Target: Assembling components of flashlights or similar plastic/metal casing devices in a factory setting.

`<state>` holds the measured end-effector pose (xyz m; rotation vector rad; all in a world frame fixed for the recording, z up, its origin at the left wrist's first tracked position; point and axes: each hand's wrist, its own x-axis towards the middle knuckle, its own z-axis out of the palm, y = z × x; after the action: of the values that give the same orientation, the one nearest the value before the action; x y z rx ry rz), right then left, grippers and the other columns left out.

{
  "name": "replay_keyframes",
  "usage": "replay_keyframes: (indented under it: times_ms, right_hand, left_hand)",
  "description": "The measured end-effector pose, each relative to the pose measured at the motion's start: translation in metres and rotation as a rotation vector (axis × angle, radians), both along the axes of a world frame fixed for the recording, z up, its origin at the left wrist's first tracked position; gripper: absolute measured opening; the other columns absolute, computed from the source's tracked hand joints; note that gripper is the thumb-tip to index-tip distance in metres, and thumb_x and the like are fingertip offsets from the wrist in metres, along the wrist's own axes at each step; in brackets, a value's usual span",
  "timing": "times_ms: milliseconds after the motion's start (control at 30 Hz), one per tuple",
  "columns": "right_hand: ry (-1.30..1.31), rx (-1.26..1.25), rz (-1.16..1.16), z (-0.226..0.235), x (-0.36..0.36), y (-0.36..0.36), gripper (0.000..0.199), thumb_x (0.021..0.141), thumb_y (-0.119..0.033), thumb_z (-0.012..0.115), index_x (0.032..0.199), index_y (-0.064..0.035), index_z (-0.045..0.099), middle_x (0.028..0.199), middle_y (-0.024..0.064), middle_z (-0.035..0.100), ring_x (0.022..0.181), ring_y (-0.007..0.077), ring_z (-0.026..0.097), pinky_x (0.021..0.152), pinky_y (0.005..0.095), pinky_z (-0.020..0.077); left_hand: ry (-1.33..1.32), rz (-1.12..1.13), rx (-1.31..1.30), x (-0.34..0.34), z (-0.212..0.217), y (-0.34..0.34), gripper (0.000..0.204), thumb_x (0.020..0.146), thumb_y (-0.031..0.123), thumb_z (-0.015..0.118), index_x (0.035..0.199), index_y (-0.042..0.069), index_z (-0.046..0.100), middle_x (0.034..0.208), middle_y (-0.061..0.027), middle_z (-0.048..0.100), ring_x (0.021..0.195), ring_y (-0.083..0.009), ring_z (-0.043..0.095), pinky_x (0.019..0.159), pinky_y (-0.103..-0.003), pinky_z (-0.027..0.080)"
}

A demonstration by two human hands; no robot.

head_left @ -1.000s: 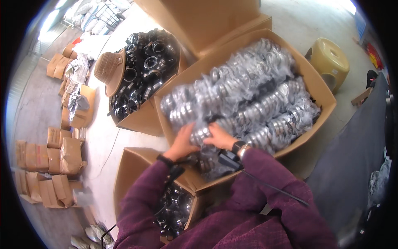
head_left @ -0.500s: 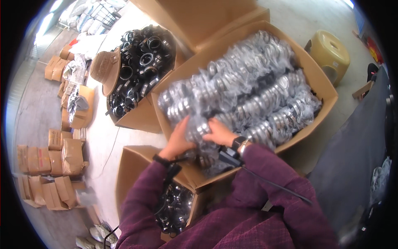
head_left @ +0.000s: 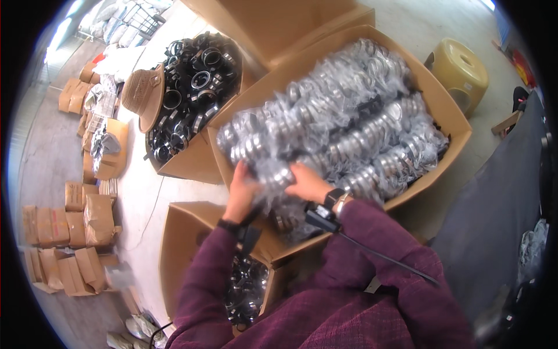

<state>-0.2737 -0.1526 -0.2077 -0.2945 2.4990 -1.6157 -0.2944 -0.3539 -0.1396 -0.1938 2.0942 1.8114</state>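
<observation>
My left hand (head_left: 241, 191) and my right hand (head_left: 309, 184) grip the two ends of a clear-plastic-wrapped roll of silver metal rings (head_left: 272, 177). The roll is at the near left corner of a large open cardboard box (head_left: 456, 154). My thumbs and fingers press on its ends, though some fingertips are hidden or blurred. Beyond my hands, several similar wrapped rolls (head_left: 360, 142) lie in slanting rows inside the box. A dark band is on each wrist.
Left of the large box, another carton holds loose black-and-silver rings (head_left: 200, 79), with a straw hat (head_left: 143, 97) at its edge. A smaller open carton (head_left: 180, 256) with more rings stands below my left forearm. A yellow stool (head_left: 459, 72) is at the far right; stacked cartons (head_left: 99, 218) line the left.
My left hand has turned more upright and shifted slightly left at the roll's end. My right hand stays nearly in place on the other end. The whole view has shifted slightly.
</observation>
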Motion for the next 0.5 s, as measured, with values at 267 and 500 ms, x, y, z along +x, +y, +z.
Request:
replay_keyframes:
  times_ms: [267,500]
  right_hand:
    - [-0.022,-0.055,-0.036,0.001,0.003,0.008,0.043,0.065,-0.018,0.074,0.097,0.0039,0.057,0.099,0.0224,0.058,0.096,0.0394,0.057,0.083,0.0425,0.0461]
    - [0.037,0.094,0.023,-0.002,0.002,0.011,0.036,0.068,-0.019,0.074,0.093,0.0021,0.058,0.101,0.0198,0.059,0.092,0.0389,0.057,0.081,0.0434,0.0462]
  left_hand:
    - [0.033,0.192,0.02,0.009,-0.009,0.004,0.076,0.073,-0.009,0.055,0.144,0.0,0.03,0.147,-0.0197,0.032,0.134,-0.03,0.032,0.102,-0.035,0.037]
    - [0.041,0.172,-0.068,0.025,-0.017,0.005,0.059,0.074,-0.01,0.051,0.132,-0.005,0.045,0.127,-0.0148,0.052,0.114,-0.0228,0.051,0.095,-0.031,0.042]
